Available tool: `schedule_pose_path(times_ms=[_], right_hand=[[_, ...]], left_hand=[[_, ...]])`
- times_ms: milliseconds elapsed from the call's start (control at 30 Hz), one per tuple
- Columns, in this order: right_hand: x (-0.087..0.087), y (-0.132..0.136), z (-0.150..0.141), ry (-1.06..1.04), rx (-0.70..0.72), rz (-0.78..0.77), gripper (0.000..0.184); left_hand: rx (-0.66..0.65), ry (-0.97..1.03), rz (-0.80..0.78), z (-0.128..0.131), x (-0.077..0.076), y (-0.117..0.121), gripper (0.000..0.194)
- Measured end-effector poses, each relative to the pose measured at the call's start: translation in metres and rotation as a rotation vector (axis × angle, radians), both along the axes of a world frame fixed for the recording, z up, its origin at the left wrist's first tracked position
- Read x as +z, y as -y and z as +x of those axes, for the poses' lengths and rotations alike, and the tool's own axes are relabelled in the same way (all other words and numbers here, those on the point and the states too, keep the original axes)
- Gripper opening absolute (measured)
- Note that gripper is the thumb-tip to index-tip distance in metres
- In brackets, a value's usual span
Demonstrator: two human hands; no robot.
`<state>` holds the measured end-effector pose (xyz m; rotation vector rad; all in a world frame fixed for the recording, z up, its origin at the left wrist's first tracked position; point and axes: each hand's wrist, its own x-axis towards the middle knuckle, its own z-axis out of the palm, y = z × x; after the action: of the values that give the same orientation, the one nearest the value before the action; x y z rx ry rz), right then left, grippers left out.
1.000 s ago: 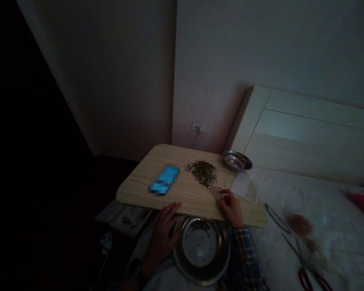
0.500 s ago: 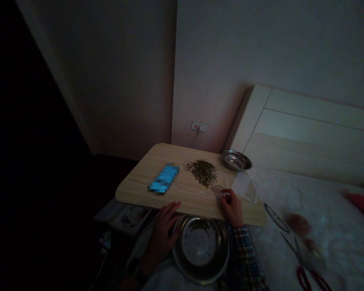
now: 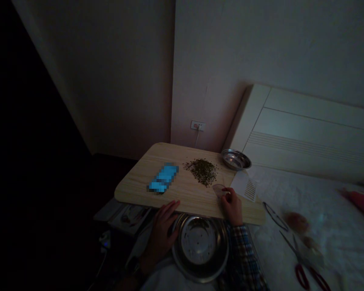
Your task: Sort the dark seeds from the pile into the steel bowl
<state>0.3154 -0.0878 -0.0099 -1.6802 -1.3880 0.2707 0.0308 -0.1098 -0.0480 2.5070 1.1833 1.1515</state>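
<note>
My right hand (image 3: 233, 208) is closed in a pinch on a thin, clear plastic piece (image 3: 217, 188), rounded at its far edge, just above or on the wooden tabletop (image 3: 194, 203). A loose pile of small greenish-brown grains (image 3: 204, 171) lies beyond it. My left hand (image 3: 162, 228) is open, its fingertips at the near edge of the table, beside the rim of a large metal basin (image 3: 202, 275). This basin sits below the table edge, between my forearms, with a few dark bits inside.
A phone with a blurred blue screen (image 3: 164, 178) lies left of the pile. On the right are a metal bowl (image 3: 235, 160) and a white printed sheet (image 3: 244, 186). Red-handled scissors (image 3: 301, 258) and dark-rimmed glasses (image 3: 275, 217) lie on the bed (image 3: 336, 226).
The whole view has shifted slightly. My hands, the plastic piece and the grains look nearly unchanged.
</note>
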Motion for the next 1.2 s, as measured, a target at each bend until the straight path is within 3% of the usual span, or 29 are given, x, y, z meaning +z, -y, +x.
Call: schedule_pose_path(times_ms=[1200], right_hand=[[-0.0034, -0.0018, 0.0006, 0.028, -0.029, 0.012, 0.026]], left_hand=[[-0.011, -0.009, -0.026, -0.0005, -0.0021, 0.0001, 0.024]])
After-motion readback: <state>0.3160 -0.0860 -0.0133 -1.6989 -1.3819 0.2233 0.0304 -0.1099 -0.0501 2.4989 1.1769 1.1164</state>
